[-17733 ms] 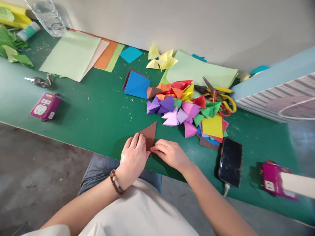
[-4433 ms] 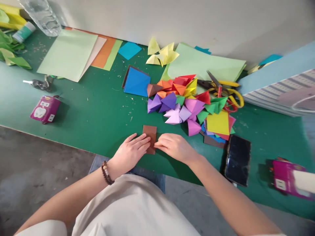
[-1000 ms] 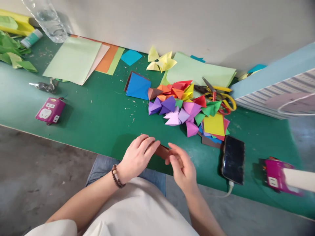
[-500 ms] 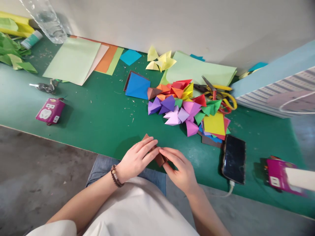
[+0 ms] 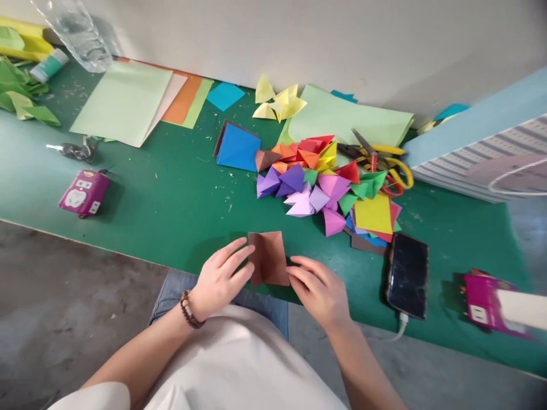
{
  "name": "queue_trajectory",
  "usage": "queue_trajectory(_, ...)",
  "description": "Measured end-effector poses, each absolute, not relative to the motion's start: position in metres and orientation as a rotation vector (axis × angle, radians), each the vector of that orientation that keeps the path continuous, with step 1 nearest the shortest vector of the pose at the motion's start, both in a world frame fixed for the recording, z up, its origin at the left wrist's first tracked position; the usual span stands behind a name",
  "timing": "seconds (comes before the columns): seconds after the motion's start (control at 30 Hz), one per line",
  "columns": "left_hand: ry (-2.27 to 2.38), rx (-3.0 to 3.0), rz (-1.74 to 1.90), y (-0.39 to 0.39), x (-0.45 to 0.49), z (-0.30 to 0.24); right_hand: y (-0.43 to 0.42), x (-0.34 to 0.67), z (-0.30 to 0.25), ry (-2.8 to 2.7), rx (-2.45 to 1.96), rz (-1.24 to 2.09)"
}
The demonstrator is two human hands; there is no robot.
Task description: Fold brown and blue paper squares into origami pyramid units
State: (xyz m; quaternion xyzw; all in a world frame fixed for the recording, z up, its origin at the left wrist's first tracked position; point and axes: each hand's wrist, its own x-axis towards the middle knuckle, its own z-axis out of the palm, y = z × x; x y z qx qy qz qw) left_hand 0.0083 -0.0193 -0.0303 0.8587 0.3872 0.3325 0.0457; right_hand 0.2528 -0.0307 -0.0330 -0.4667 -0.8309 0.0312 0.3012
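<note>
A square of brown paper (image 5: 273,262) lies opened out at the green table's front edge, with a crease down its middle. Along its left edge rest the fingertips of my left hand (image 5: 224,276), the fingers stretched out and slightly spread. My right hand (image 5: 320,287) pinches the paper's right edge between fingertips and thumb, though the thumb is mostly hidden. Beyond the paper sits a pile of folded paper pieces (image 5: 292,180) in purple, orange, red, green and other colours. A blue paper square (image 5: 239,148) lies to the left of that pile, over a brown one.
Scissors (image 5: 371,156) lie behind the pile. A phone (image 5: 407,276) with a cable is at the right, near a purple socket block (image 5: 482,302). Another purple socket block (image 5: 84,192), keys (image 5: 74,149), large paper sheets (image 5: 123,102) and a bottle (image 5: 83,37) are leftward.
The brown paper, folded narrow under my fingers before, is now opened flat. My hands have moved apart, the left to the left and the right to the right.
</note>
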Motion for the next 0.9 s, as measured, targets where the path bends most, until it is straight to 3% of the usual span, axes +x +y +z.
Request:
queue_trajectory(0.53,1.272,2.547,0.784,-0.03,0.003,-0.029,-0.023,0.259,-0.022,-2.501,-1.138,0.086)
queue_trajectory(0.7,1.343,2.488,0.795,-0.032,0.009,-0.026,-0.018,0.262,-0.024,-2.451,-1.065,0.459)
queue_trajectory(0.8,1.352,2.411,0.827,-0.033,0.015,-0.023,-0.012,0.26,-0.024,-2.236,-1.199,0.71)
queue_trajectory(0.9,1.372,2.367,0.84,-0.034,0.023,-0.022,-0.006,0.249,-0.022,-2.079,-1.454,0.741)
